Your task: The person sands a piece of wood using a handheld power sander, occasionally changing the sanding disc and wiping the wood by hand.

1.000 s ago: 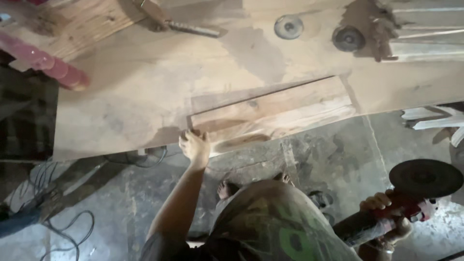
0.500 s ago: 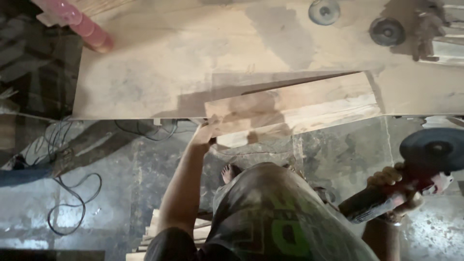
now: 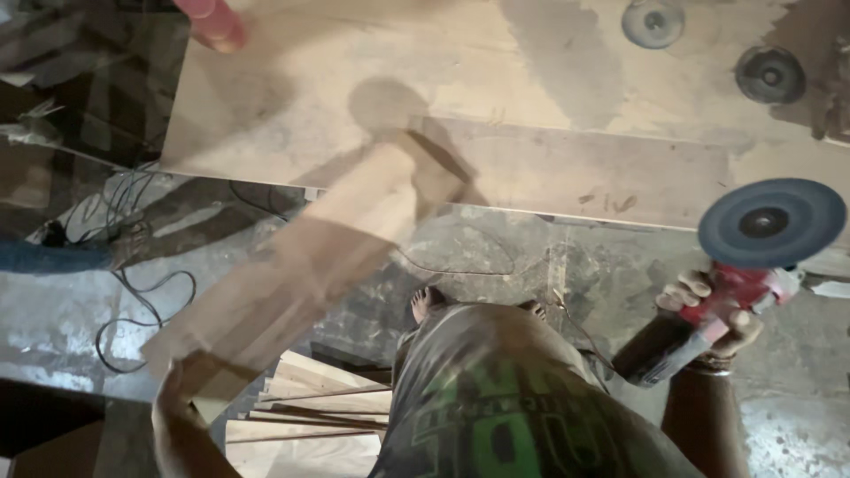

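The left hand (image 3: 173, 398) grips the near end of a long wooden board (image 3: 305, 265), low at the left of the view. The board is blurred, so its exact edges are hard to read, but it runs slantwise from the hand up to the near edge of the tabletop (image 3: 292, 106), where its far end seems to rest on or just over the edge. The fingers are closed on the board as far as the blur lets me judge.

The right hand (image 3: 713, 314) is closed around the body of a red angle grinder (image 3: 699, 327), held off to the right, well apart from the board. Its dark round disc (image 3: 770, 221) faces upward, just beside the tabletop's near edge and touching nothing. Whether the disc is spinning cannot be told.

Below the board, near the person's bare feet, a stack of pale cut boards (image 3: 305, 412) lies on the concrete floor (image 3: 567, 274), and dark cables (image 3: 133, 292) trail across it at the left. On the tabletop's far side lie two spare round discs (image 3: 653, 22), one pale and one dark.

My reading is that the step in hand is handling the board between tabletop and floor stack, one-handed, while the grinder waits. The next move seems to call for a steady hold on a long piece that is gripped at only one end, and for keeping the grinder disc clear of the body, the cables and the swinging board.
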